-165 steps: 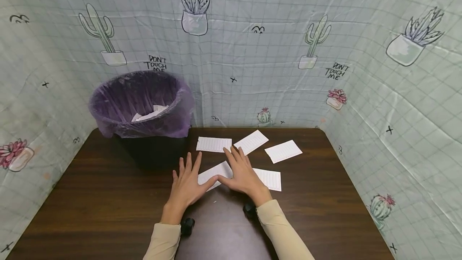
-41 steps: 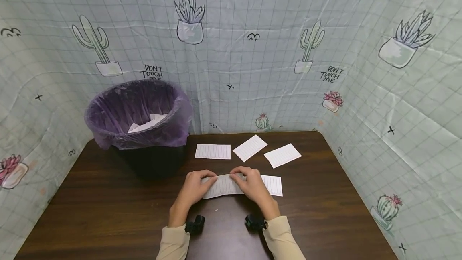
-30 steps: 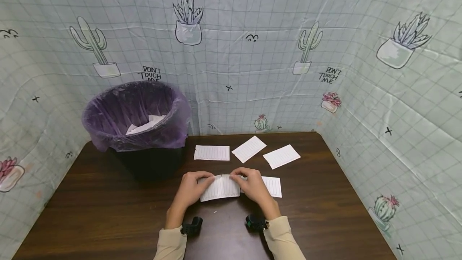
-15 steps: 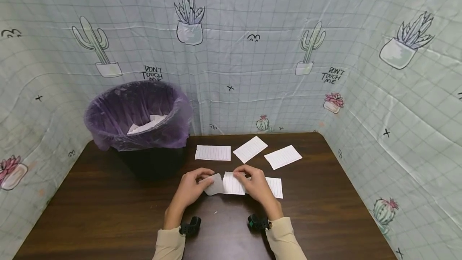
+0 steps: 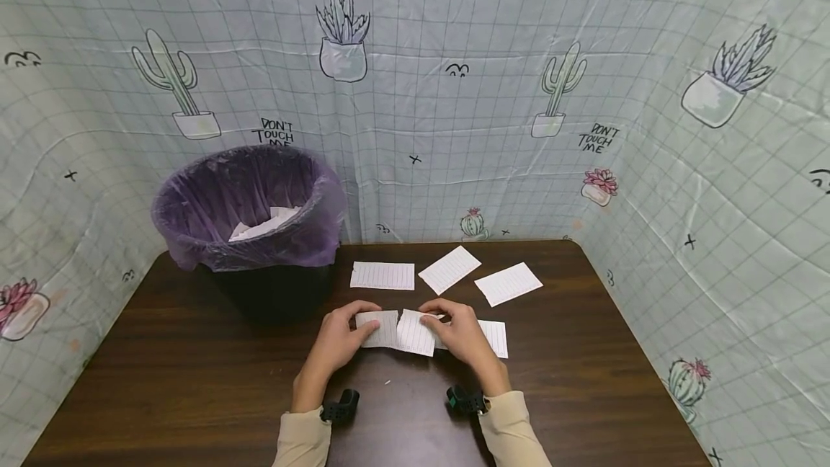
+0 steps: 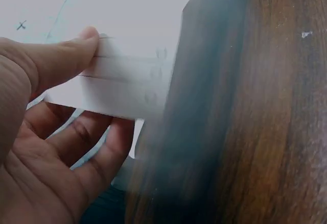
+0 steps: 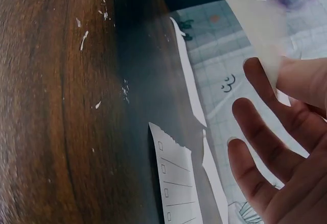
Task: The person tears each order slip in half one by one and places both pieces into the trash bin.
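Shifted over the table since half a second ago, and clamped by the left grip and right grip respectively, are the left paper piece , now nearly level, and the right paper piece , now tilted. Between them, the tear is judged nearly complete; full separation at the lower edge cannot be confirmed.

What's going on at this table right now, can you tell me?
A person pinches lined paper in both hands: the left hand holds the left piece and the right hand the right piece, with a ragged tear between them. Whether they're fully apart, I can't tell. Three lined slips lie farther back on the table, and another is partly hidden by the right hand. A purple-lined bin holds white paper.
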